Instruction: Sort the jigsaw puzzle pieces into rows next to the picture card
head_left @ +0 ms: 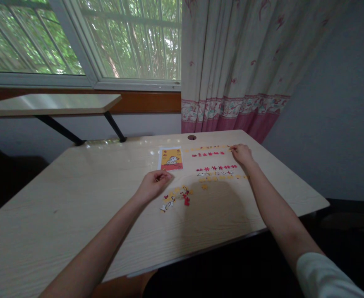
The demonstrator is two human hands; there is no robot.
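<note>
My right hand [243, 154] pinches a small yellow puzzle piece [230, 148] at the right end of the far row of yellow pieces [214, 147]. Just below that row runs a line of red pieces [209, 154]. Closer to me are another red row [216, 168], a row of white pieces [216, 174] and a yellow row [221, 179]. Curled by the lower edge of a picture card [171, 159] is my left hand [152, 185], fingers closed; I cannot make out what they hold. A loose pile of mixed pieces [177, 196] lies to its right.
A single yellow piece [204, 187] sits apart from the pile. The wooden desk [107, 215] has a cable hole [192, 138] at the back and a raised shelf [51, 103] at the left. A curtain [231, 62] hangs behind.
</note>
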